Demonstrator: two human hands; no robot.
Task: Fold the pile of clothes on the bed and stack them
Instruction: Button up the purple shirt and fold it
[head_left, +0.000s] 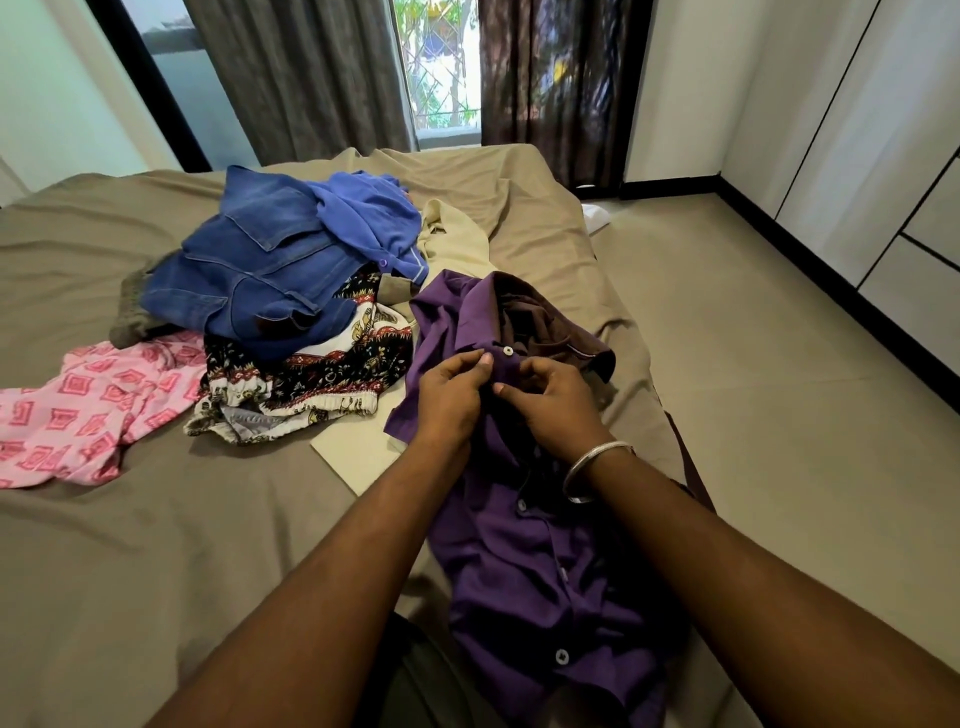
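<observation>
Both hands together at the purple shirt near its collar: my left hand and right hand pinch the placket just below the top button. The shirt runs toward me down the bed; the clothes pile sits left.

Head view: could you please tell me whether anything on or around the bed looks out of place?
A white item lies on the floor beside the bed's far corner; what it is I cannot tell. The clothes pile is jumbled and unfolded, as the task expects. Both hands, left and right, pinch the purple shirt near its collar.
</observation>
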